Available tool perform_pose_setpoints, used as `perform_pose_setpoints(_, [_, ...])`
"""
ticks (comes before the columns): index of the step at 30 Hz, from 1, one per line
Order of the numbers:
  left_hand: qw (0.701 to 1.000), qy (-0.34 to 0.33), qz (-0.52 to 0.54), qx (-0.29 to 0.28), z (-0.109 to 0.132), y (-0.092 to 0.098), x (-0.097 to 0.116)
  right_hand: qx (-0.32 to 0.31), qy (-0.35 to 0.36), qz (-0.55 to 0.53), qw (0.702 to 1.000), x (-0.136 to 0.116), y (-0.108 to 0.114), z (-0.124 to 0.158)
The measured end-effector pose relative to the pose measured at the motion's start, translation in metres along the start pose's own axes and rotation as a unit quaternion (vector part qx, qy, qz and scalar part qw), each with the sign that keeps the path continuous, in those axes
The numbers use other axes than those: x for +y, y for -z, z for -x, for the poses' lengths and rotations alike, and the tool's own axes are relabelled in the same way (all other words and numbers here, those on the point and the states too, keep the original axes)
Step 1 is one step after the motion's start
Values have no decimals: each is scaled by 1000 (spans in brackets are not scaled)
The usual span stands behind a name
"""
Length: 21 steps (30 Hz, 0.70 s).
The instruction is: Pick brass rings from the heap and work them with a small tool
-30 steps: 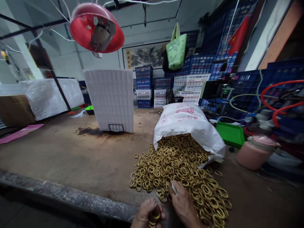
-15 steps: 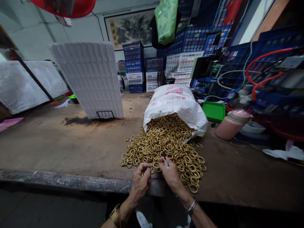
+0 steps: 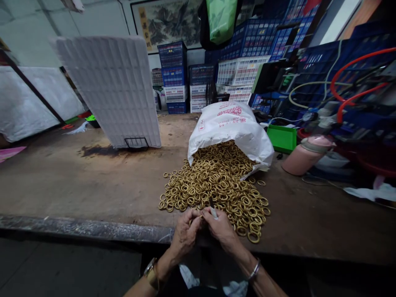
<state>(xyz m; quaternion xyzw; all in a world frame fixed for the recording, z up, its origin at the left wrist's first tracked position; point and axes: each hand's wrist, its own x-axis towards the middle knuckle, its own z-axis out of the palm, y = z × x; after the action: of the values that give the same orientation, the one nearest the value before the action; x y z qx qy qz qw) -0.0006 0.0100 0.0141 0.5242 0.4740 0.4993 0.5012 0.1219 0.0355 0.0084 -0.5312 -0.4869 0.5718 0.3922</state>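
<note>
A loose heap of brass-coloured rings (image 3: 213, 181) spills from a white woven sack (image 3: 225, 128) onto the brown table. At the near edge of the heap, my left hand (image 3: 186, 232) is closed, its thumb and fingers pinching a brass-coloured ring (image 3: 200, 217), partly hidden. My right hand (image 3: 221, 229) meets it at the fingertips, wrapped round what looks like a small knife (image 3: 213, 212) with a pale handle and a dark, narrow tip pointing away. Whether the right fingers also touch the ring is hard to make out.
Left of the heap a white ribbed panel (image 3: 108, 90) stands in a black wire holder (image 3: 136, 143). To the right are a green tray (image 3: 281, 138), a pink flask (image 3: 307, 154) and orange hoses (image 3: 355, 70). Stacked crates (image 3: 172, 76) line the back. The table's front edge (image 3: 86, 229) runs close by.
My hands have come together, the right fingertips now against the left. A ring sits between them. The view has tipped slightly downward.
</note>
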Motion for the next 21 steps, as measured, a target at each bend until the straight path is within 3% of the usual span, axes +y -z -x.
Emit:
perform_pose_setpoints(3, [998, 62, 30, 0, 1, -1, 2, 7, 36, 71, 997, 2, 0, 0])
perform_pose_setpoints(8, [982, 177, 64, -20, 3, 0, 5, 8, 37, 123, 992, -4, 0, 2])
perform_pose_setpoints(13, [971, 170, 152, -73, 7, 3, 2, -6, 39, 131, 991, -3, -2, 4])
perform_pose_setpoints(17, [962, 187, 189, -69, 11, 4, 0, -7, 50, 125, 991, 5, 0, 3])
perform_pose_setpoints(21, [964, 186, 183, -59, 12, 4, 4, 12, 120, 275, 954, 11, 4, 8])
